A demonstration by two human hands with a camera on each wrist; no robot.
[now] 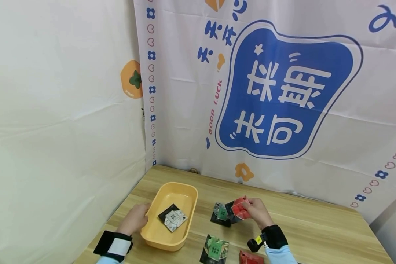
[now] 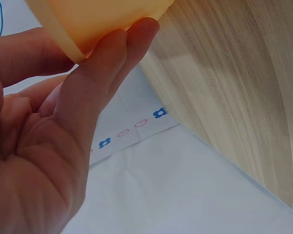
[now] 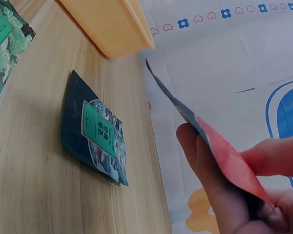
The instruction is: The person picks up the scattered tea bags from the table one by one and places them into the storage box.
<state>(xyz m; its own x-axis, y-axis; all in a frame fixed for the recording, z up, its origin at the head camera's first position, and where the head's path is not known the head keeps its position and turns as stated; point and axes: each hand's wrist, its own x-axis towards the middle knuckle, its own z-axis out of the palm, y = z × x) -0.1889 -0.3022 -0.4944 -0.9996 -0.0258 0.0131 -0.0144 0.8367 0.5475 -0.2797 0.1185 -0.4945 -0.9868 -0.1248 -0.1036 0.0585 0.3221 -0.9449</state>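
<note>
My left hand grips the left rim of a yellow plastic tray; in the left wrist view, thumb and fingers are on either side of its wall. Inside the tray lies a black packet with a pale label. My right hand pinches a flat red tea packet with a dark back, held above the table and seen nearly edge-on in the right wrist view. Just left of it, a dark tea packet with a green label lies on the table.
Nearer the front edge are a green-labelled packet and another red packet, partly cut off by the frame. The wooden table meets a white wall at left and a printed cloth behind.
</note>
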